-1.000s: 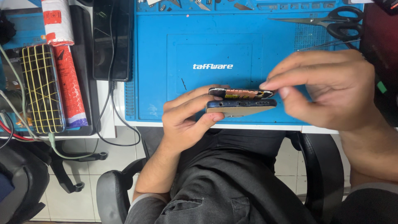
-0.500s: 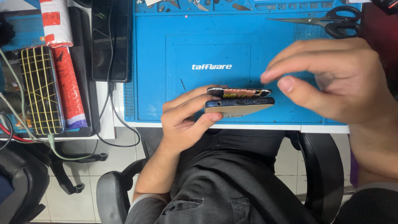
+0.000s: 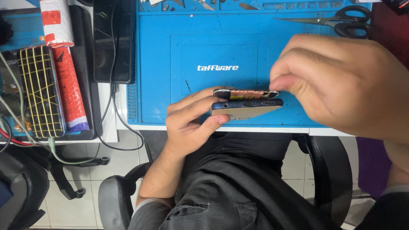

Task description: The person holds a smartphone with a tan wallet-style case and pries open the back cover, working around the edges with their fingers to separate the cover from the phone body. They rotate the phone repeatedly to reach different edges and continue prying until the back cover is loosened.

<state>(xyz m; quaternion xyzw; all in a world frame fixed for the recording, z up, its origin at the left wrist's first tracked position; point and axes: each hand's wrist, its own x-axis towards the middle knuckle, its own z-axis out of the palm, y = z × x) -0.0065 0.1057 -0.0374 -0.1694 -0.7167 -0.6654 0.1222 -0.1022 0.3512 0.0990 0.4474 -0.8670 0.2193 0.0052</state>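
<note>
The left hand (image 3: 189, 123) gripped the phone (image 3: 247, 108). At its 1 o'clock, the right hand (image 3: 341, 85) pinched the lifted cover (image 3: 245, 93) above the mat (image 3: 170, 98).

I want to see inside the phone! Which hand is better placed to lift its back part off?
Probably the right hand: its fingertips already pinch the end of the lifted back panel. The left hand is wrapped around the phone body, steadying it.

Two hands (image 3: 191, 123) (image 3: 341, 81), one opened phone (image 3: 246, 104), one blue mat (image 3: 221, 51), one pair of scissors (image 3: 336, 19), one chair (image 3: 115, 200).
</note>
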